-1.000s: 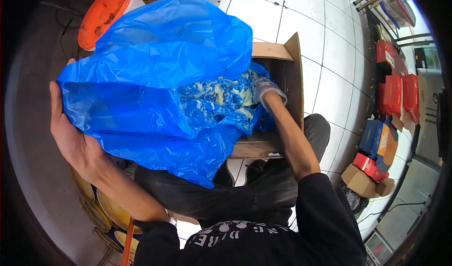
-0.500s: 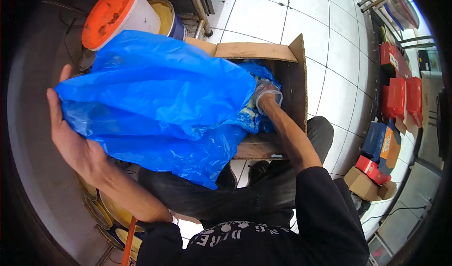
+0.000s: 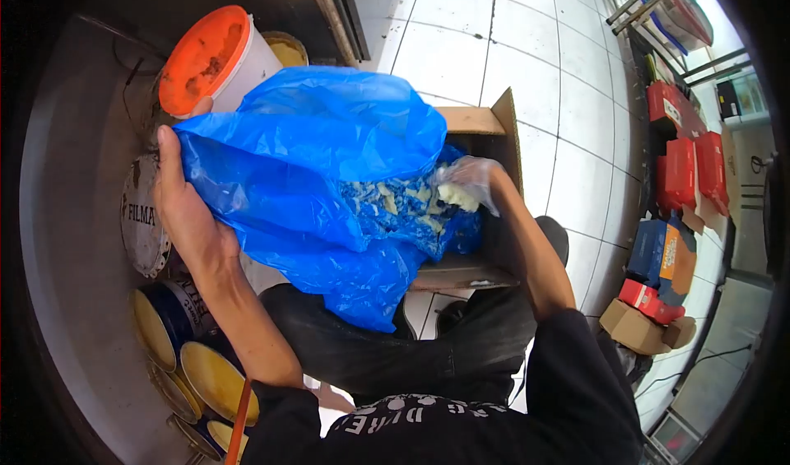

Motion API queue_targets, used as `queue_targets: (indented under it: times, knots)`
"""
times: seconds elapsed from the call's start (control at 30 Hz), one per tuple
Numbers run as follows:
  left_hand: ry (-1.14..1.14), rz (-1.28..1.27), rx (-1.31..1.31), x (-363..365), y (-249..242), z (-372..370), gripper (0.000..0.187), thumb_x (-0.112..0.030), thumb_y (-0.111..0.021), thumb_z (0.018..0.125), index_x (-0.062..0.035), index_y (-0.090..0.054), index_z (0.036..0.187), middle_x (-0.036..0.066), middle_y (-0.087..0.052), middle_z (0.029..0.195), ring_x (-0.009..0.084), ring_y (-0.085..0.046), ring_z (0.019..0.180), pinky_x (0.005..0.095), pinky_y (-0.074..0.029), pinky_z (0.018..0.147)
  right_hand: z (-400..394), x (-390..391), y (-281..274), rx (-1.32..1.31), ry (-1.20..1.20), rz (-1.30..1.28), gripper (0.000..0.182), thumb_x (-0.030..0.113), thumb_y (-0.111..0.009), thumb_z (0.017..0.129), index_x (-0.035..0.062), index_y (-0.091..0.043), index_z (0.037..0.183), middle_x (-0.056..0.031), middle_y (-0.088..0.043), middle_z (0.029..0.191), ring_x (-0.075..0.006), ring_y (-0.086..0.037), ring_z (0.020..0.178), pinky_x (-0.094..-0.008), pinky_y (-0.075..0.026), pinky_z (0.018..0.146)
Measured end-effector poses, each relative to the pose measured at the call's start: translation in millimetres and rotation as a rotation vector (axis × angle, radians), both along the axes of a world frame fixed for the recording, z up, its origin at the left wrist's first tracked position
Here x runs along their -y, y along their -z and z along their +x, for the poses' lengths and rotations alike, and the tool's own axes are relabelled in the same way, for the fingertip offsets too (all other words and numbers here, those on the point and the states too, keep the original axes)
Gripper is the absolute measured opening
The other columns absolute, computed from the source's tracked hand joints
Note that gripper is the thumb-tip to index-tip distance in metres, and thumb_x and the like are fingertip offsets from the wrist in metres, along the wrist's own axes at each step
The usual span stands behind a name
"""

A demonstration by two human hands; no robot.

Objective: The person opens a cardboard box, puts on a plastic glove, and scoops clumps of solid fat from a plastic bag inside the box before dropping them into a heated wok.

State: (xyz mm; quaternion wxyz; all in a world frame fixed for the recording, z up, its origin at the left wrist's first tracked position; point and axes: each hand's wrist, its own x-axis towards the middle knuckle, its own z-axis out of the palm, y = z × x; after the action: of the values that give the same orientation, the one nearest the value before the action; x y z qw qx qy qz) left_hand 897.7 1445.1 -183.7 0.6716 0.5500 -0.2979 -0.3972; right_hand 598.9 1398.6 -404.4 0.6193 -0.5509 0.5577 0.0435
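A large blue plastic bag (image 3: 296, 152) lies spread open over a cardboard box (image 3: 512, 136), its inside smeared with pale yellowish scraps (image 3: 391, 197). My left hand (image 3: 193, 218) holds up the bag's left side, with the plastic between thumb and fingers. On my right hand (image 3: 481, 175) is a clear plastic glove. It is closed around a pale, soft lump (image 3: 457, 197) that looks like butter or margarine, over the bag's right end. Part of the box is hidden under the bag.
A white bucket with an orange lid (image 3: 206, 62) stands at upper left. Tins of yellow contents (image 3: 216, 370) and a round FILMA container (image 3: 141, 216) line the left side. Red boxes (image 3: 681, 173) and an open carton (image 3: 634, 325) sit along the right over white tiles (image 3: 527, 70).
My right hand has come up out of the box with the pale lump in view. My left hand has shifted right, drawing the bag back so its smeared inside shows.
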Motion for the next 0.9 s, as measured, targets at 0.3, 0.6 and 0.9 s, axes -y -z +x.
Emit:
queue_targets:
  times: [0.3,0.6,0.9]
  knots:
    - [0.026,0.091,-0.011,29.9,25.1,8.4,0.052,-0.038,-0.036,0.095,0.0068,-0.051,0.116,0.014,-0.056,0.112,0.0188,-0.055,0.099,0.0316,-0.042,0.089,-34.0,-59.4,-71.3,0.798,0.776,-0.349,0.075,-0.003,-0.066,0.063,-0.0019,-0.032,0.130,-0.0119,-0.055,0.117,-0.0212,-0.049,0.114,-0.0404,-0.033,0.102]
    - [-0.184,0.423,0.221,-133.7,1.6,2.9,0.062,-0.039,-0.047,0.090,-0.0062,-0.024,0.138,0.014,-0.032,0.138,0.0270,-0.038,0.122,0.0361,-0.033,0.098,-44.1,-142.3,-295.6,1.449,1.215,0.457,0.056,0.043,-0.034,0.091,-0.0019,-0.042,0.122,-0.0160,-0.049,0.122,-0.0316,-0.046,0.113,-0.0499,-0.028,0.102]
    - [0.620,1.211,0.453,-308.6,-31.5,-32.5,0.044,-0.042,-0.050,0.079,-0.0031,-0.064,0.092,0.018,-0.063,0.089,0.0319,-0.060,0.086,0.0406,-0.046,0.077,-40.0,-169.3,-553.3,1.268,0.920,0.393,0.041,0.033,-0.043,0.089,0.0049,-0.045,0.119,-0.0121,-0.052,0.115,-0.0275,-0.052,0.101,-0.0441,-0.042,0.088]
